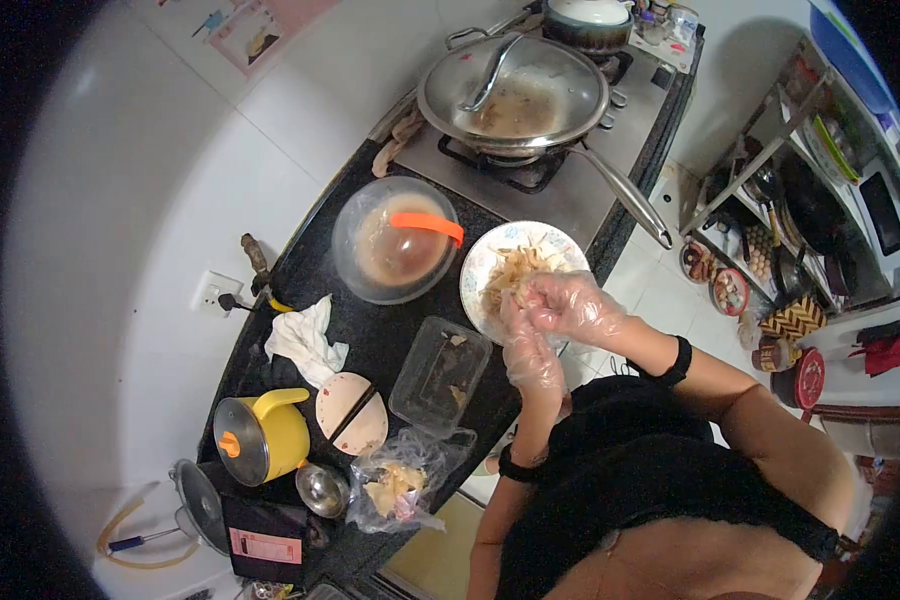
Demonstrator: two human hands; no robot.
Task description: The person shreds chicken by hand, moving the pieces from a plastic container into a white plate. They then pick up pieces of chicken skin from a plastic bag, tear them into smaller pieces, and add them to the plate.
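Note:
Both hands wear clear plastic gloves and meet over the near right side of a white patterned plate. Pale brown shredded food is heaped on it. My left hand has its fingers closed at the plate's near edge, on a small pale bit of the food. Touching it from the right, my right hand is closed too, thumb and fingers pinched on the same bit. The fingers partly hide the piece. Left of the plate stands a clear bowl of brownish liquid with an orange-handled utensil.
A lidded pan sits on the stove, its handle pointing toward the plate. Nearer are a clear plastic tray, a plastic bag with scraps, chopsticks on a small plate, a white cloth and a yellow pot.

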